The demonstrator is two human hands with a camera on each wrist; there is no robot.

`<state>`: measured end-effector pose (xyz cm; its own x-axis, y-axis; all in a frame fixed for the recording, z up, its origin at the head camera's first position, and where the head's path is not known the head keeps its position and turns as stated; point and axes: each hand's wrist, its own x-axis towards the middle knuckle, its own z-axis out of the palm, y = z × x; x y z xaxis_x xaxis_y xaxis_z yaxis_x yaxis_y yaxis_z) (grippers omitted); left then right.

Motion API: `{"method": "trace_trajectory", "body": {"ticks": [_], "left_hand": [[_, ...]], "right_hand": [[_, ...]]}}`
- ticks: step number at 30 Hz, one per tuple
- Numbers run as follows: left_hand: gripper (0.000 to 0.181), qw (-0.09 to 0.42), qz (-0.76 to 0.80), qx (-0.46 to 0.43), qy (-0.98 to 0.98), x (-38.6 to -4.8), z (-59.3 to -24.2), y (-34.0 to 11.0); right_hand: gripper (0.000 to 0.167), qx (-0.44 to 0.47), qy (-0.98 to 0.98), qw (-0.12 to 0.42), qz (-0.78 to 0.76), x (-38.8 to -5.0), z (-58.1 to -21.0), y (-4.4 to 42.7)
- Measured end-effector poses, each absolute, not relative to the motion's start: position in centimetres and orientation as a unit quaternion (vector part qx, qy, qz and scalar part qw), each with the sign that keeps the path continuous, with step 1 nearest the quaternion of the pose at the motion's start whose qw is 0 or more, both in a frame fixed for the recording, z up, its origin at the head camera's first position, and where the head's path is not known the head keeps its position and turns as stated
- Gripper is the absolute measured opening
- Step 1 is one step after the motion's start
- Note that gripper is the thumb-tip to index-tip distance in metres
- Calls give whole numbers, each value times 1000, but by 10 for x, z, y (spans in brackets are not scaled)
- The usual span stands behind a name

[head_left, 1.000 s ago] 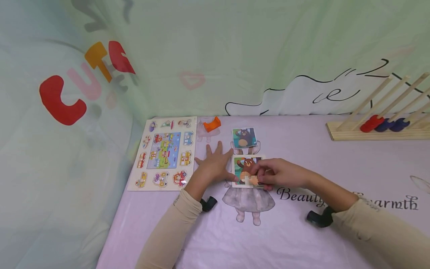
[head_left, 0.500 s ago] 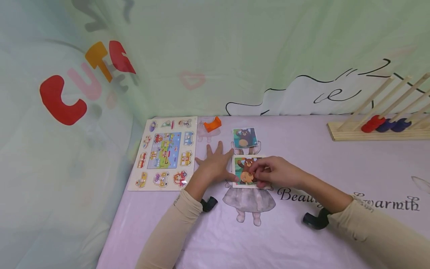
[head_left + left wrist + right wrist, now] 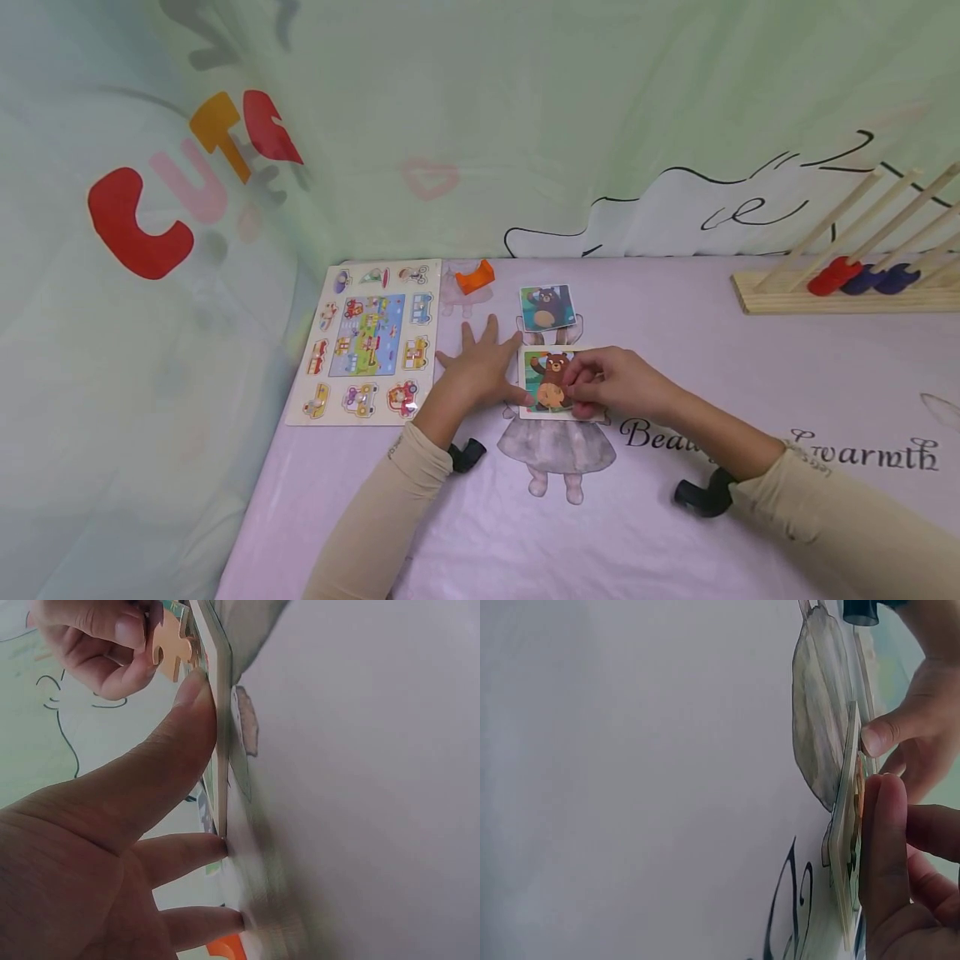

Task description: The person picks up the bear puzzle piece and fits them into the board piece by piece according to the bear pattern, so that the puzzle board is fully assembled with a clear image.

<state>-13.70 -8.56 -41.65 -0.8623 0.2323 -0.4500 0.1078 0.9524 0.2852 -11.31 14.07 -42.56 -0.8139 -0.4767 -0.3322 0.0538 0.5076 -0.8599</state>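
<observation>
A small framed bear jigsaw puzzle lies flat on the table. My right hand is over its right side, pinching a tan-orange puzzle piece between thumb and fingers. In the left wrist view the piece stands tilted just above the board; the fingers hide the puzzle's lower right part from the head view. My left hand rests with fingers spread at the left, its thumb pressing the board's edge and its other fingertips on the table. Behind the puzzle lies a bear picture card.
A wooden vehicle puzzle board lies at the left. Near the table's back edge sits an orange curved block. At the back right stands a wooden peg rack with red and dark blue pieces. Fabric walls border the table behind and at left.
My right hand has shifted the pinched piece leftward, over the pale gap in the bear's lower body, which no longer shows plainly. My left hand has stayed in place.
</observation>
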Motion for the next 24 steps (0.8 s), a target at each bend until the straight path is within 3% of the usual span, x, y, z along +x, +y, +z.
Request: {"method": "trace_trajectory", "body": {"ticks": [24], "left_hand": [[98,233,111,105,960,-135,-417,-86]], "right_hand": [[11,-151,898,194,-366,-111,-426,137]]}}
